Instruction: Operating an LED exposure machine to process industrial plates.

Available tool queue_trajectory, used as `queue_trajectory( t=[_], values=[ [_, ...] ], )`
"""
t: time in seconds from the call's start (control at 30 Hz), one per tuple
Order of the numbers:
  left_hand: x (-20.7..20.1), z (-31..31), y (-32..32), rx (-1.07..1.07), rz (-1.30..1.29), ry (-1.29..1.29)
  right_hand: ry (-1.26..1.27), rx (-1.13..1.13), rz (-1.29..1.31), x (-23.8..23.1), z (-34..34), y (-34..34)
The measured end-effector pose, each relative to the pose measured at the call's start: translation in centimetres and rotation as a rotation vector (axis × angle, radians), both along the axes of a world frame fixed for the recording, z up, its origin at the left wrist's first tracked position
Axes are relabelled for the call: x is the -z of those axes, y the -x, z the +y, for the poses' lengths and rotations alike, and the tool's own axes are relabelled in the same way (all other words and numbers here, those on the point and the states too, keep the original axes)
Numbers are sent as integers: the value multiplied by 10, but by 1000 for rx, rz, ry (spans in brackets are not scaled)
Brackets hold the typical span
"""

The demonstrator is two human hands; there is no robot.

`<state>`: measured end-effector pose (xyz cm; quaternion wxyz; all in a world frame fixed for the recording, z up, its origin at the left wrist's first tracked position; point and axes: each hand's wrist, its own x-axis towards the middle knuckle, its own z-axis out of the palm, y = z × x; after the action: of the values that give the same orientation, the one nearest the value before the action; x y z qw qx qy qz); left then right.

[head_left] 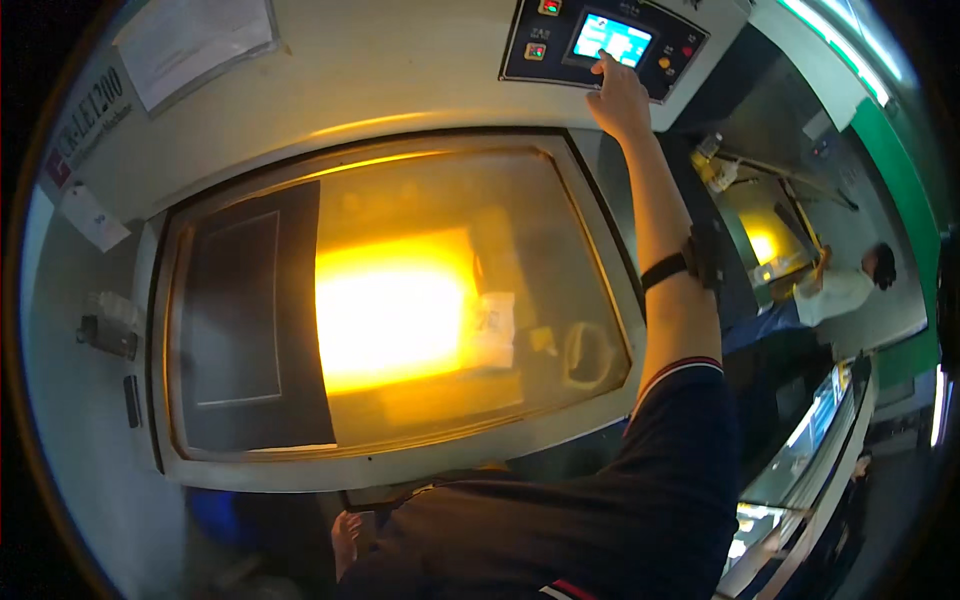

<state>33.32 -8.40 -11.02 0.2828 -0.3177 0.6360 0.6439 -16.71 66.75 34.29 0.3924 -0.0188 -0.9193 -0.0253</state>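
Navy fabric sleeve (pixel 682 430) outstretched: I'm seemingly keying the blue-lit rectangular touchscreen (pixel 622 38).
Right hand (pixel 619 97) pointing, looks empty; left hand (pixel 346 536), can't tell; next press likely wants fingertip precision.

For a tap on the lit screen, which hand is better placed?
Probably the right. The right hand is up at the screen, a fingertip over its lower edge. The left hand hangs low by the body, with the glowing glass between it and the screen.
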Motion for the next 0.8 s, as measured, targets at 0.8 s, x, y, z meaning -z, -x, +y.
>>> queue_trajectory(
  t=[0.8],
  values=[
    [11, 19, 35, 527, 284, 841, 314, -523, -542, 265, -75, -104]
  ],
)
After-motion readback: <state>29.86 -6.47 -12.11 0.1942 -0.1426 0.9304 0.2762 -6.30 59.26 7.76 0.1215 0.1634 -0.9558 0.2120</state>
